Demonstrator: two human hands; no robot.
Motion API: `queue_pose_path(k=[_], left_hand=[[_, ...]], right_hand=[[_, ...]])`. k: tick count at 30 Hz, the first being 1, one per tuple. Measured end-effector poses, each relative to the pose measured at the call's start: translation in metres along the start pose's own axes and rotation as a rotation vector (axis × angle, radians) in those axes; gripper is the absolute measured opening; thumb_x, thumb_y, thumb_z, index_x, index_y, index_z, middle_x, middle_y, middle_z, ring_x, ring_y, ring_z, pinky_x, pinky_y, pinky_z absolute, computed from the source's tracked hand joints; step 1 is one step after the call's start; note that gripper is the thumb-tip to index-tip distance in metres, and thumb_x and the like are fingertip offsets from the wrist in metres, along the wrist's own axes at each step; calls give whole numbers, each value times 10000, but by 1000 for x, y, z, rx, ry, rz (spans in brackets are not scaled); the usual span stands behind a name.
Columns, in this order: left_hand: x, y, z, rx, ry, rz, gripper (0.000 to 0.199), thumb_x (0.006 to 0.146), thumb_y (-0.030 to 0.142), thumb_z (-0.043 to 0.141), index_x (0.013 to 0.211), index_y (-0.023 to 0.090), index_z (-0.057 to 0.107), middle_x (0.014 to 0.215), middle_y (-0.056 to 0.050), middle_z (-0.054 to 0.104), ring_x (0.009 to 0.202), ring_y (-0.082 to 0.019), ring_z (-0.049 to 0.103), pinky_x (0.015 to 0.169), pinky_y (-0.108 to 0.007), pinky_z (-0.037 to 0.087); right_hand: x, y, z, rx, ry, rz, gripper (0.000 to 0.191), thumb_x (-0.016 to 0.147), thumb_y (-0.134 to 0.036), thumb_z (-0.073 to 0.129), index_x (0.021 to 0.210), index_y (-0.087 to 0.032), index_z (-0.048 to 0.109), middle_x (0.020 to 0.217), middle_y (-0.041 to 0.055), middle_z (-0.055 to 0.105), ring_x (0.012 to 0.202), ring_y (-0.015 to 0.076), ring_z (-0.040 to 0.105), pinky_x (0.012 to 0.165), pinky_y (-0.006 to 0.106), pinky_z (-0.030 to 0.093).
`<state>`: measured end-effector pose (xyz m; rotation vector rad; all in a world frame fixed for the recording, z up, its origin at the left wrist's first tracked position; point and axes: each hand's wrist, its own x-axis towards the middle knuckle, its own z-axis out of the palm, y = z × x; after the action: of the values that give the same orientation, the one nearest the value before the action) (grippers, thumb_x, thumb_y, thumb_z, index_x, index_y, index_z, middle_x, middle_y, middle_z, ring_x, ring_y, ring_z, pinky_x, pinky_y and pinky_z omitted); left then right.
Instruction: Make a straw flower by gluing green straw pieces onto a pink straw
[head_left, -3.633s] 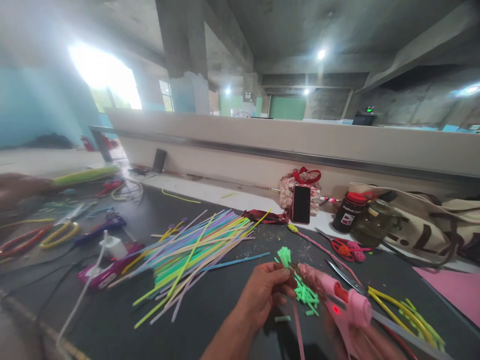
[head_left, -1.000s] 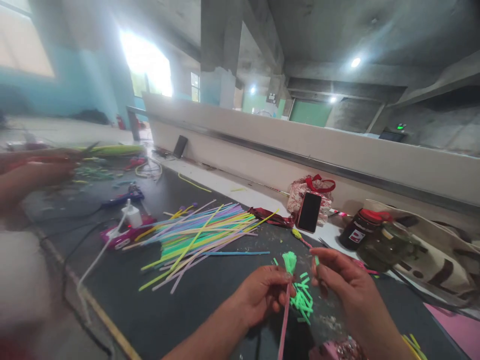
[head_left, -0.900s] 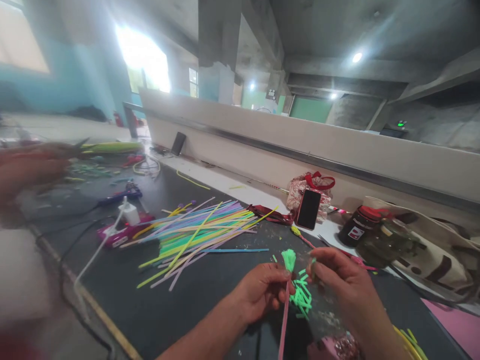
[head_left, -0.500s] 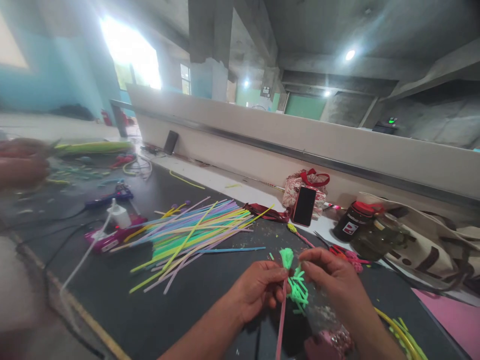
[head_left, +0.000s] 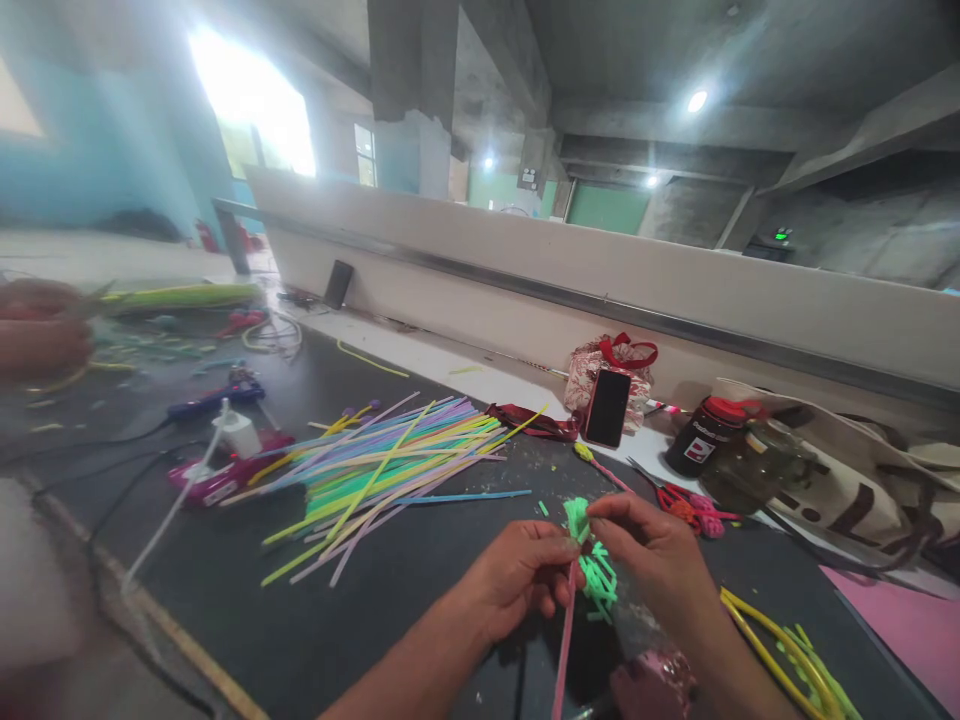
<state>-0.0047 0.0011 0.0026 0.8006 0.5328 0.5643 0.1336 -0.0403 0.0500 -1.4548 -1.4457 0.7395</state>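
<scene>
Between thumb and fingers, my left hand (head_left: 510, 575) is closed on a pink pipe cleaner stem (head_left: 565, 640) whose lower end hangs toward me. At the top of that stem stands a tuft of short green pipe cleaner pieces (head_left: 577, 514). My right hand (head_left: 654, 552) pinches at the right side of the tuft; its fingertips partly cover what they grip, which looks like a short green piece. Below the hands, a small heap of cut green pieces (head_left: 598, 582) lies on the dark table (head_left: 420, 640). One loose green bit (head_left: 543, 508) rests left of the tuft.
Long coloured pipe cleaners (head_left: 390, 470) spread across the table, left of centre. Red-handled scissors (head_left: 671, 500), a phone (head_left: 607, 408), a black bottle (head_left: 703, 440) and a canvas bag (head_left: 817, 490) stand rightward. A power strip (head_left: 225, 475) and another person's hand (head_left: 41, 330) are at left.
My right hand has moved slightly left, from above the heap of green pieces to the tuft, and its fingertips now meet it. My left hand keeps its hold on the stem.
</scene>
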Motion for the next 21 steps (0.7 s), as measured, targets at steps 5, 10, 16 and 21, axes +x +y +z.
queue_pose_path(k=[5,10,16,21], left_hand=[[1,0,-1,16,15,10,153,633,237,570,562,108,527,509,-6,566,346,-43,469,275,-114,314],[0,0,-1,45,5,13,176,642,262,564,569,103,543,500,-5,555,349,-42,467,278,-114,309],[-1,0,2,126,25,26,184,623,273,564,546,108,539,507,-7,571,353,-49,476,296,-131,313],[-1,1,4,193,64,62,191,605,288,571,534,114,541,481,1,561,351,-56,473,302,-143,319]], right_hand=[[1,6,0,-75,-11,-50,81,711,-260,554,739,-203,605,669,-16,602,609,127,547,565,217,412],[2,12,0,-144,6,-113,97,721,-262,537,744,-201,609,702,7,613,641,151,565,596,247,429],[0,12,2,-280,49,-209,118,736,-260,507,735,-203,611,696,11,622,646,154,574,598,248,429],[-1,10,4,-346,75,-248,119,740,-258,506,729,-199,610,718,16,630,667,158,574,620,256,420]])
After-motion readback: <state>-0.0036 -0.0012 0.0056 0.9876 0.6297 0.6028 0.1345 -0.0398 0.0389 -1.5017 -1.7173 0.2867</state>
